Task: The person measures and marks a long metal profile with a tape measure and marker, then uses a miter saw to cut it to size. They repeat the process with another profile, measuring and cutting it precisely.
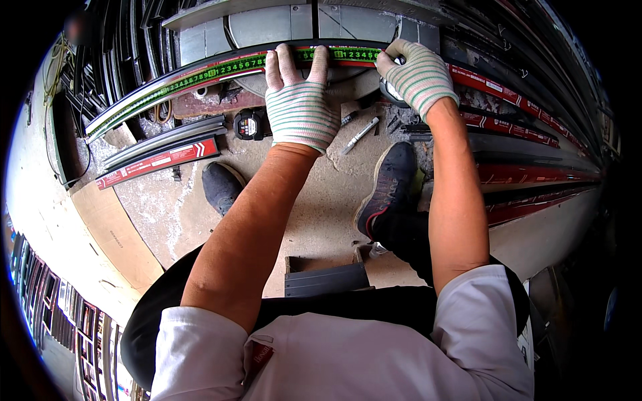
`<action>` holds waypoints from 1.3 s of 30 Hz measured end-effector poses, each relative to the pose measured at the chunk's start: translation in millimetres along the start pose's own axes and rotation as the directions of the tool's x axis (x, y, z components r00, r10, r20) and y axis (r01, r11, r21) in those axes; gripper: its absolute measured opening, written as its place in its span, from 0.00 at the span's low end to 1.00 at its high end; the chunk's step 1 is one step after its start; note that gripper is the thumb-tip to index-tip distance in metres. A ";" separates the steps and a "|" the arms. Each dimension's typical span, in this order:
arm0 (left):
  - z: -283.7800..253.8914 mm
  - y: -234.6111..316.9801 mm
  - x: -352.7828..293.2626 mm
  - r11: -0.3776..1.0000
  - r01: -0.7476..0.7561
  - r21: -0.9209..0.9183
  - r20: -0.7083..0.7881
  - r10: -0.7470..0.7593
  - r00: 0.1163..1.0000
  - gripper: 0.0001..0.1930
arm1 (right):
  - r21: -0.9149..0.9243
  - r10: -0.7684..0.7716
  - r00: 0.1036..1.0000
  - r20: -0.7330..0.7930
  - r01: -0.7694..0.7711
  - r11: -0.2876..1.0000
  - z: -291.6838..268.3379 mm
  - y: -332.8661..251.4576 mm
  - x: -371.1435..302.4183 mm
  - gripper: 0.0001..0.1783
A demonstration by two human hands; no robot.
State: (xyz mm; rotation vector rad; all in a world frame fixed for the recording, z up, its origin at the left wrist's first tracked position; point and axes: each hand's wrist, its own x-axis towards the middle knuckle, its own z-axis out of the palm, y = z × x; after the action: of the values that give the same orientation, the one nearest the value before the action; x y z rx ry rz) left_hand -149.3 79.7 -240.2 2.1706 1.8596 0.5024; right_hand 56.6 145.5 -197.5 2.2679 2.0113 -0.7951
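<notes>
A green tape measure blade point(241, 65) with black figures runs along a long dark strip with a red-and-white label point(194, 65). My left hand point(302, 107), in a white glove with green and pink stripes, lies over the blade with its fingers spread, pressing it from above. At the blade's right end my right hand point(418, 75), gloved alike, has thumb and fingers closed together. A small dark, shiny end shows between them; what it belongs to is hidden. Below my left hand, a black tape measure case point(249, 125) and a white marker pen point(360, 136) lie on the floor.
Short grey and red-labelled strips point(160, 160) lie at the left. More long red-labelled strips point(515, 100) fan out at the right. Dark profiles point(137, 40) are stacked at the back left. My shoes point(391, 184) stand on the concrete, near a grey block point(326, 279).
</notes>
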 end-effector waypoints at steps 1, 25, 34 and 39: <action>0.2 -0.2 0.0 1.000 -0.003 0.005 -0.002 0.003 1.000 0.39 | 0.003 0.005 1.000 0.006 -0.005 1.000 -0.5 -0.5 -0.3 0.20; -116.9 -132.0 23.7 0.990 0.108 0.086 -0.112 -0.098 0.989 0.24 | 0.677 -0.402 0.849 0.342 0.073 0.732 53.8 7.9 -70.4 0.11; -128.9 -238.0 22.4 0.855 0.006 0.518 0.239 -0.152 0.959 0.42 | 0.444 -0.444 0.819 0.364 0.266 0.855 140.9 5.5 -114.2 0.17; -116.4 -251.0 42.5 0.846 -0.127 0.518 0.280 -0.028 0.960 0.30 | 0.155 -0.489 0.782 0.387 0.468 0.870 159.2 4.6 -120.1 0.17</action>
State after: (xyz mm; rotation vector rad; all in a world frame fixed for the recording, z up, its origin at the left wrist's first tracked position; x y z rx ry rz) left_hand -418.0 157.4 -229.0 2.4600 1.9446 -0.3561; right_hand -2.5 -19.3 -292.9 1.4141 2.3708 -1.2430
